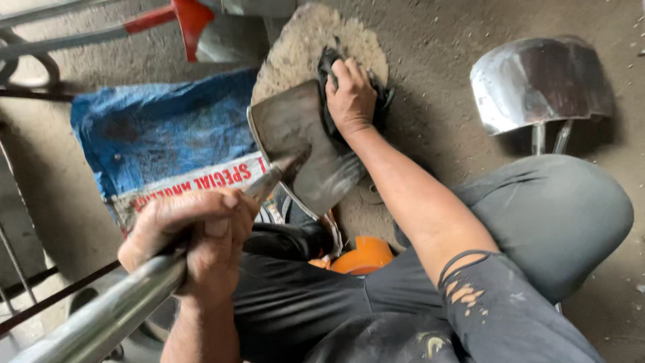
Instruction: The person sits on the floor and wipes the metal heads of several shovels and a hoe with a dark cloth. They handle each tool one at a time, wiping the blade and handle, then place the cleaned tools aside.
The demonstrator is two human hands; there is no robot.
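Seen from above, a seated person worked on a shovel. The left hand [201, 232] was wrapped tight around the shiny metal handle [107, 312], low in the frame, seemingly to steady the tool. The dull grey shovel blade [299, 144] lay tilted over a mound of sandy grit [302, 47] on the dusty floor [443, 67]. The right hand [351, 97] pressed a dark cloth [327, 64] against the blade's far edge, fingers curled closed over it, apparently so grit rubbed the metal. A blue sack [154, 128] lay to the left; a second polished shovel blade [537, 81] stood at upper right, well apart.
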